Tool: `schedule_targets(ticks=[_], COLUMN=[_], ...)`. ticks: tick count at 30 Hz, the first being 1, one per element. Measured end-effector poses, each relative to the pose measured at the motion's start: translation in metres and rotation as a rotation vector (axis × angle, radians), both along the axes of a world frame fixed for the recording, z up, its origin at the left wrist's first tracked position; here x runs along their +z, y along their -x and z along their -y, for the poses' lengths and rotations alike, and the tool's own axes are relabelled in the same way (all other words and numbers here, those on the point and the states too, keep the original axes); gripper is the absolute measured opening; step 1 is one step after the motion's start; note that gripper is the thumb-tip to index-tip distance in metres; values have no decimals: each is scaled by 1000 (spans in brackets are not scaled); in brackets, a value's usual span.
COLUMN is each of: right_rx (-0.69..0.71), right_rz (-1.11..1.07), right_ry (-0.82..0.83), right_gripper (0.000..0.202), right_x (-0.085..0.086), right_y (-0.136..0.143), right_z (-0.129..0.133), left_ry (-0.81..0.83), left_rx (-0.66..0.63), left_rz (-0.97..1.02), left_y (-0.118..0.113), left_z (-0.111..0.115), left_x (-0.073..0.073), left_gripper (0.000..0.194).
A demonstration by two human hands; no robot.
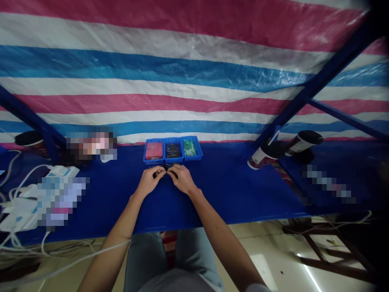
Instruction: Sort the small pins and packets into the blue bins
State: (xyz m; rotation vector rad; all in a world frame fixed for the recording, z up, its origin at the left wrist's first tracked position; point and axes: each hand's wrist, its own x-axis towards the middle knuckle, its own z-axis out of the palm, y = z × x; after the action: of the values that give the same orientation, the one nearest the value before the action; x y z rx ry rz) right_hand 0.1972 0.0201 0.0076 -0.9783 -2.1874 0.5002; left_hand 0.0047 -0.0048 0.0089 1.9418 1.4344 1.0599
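Three joined blue bins stand at the back of the blue table. The left bin holds a red stack, the middle one dark thin screw-like pieces, the right one green and clear small items. In front of the middle bin lie more dark pieces. My left hand has its fingers pinched together, and my right hand meets it fingertip to fingertip just before those pieces. Whatever sits between the fingertips is too small to name.
White power strips and cables lie at the left. Two cups stand at the right, one near a slanted blue post. A striped sheet hangs behind the table. A white cable crosses near my left forearm.
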Motion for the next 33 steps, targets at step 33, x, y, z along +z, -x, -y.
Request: schedule_targets(ticks=[33], right_rx=[4], right_rz=[-10], right_ry=[-5], right_gripper=[14], right_x=[-1], right_y=[0], right_z=[0], left_ry=[1], left_rx=[34], left_rz=[20], left_y=[-3], left_z=[2], left_x=[3], left_gripper=[26])
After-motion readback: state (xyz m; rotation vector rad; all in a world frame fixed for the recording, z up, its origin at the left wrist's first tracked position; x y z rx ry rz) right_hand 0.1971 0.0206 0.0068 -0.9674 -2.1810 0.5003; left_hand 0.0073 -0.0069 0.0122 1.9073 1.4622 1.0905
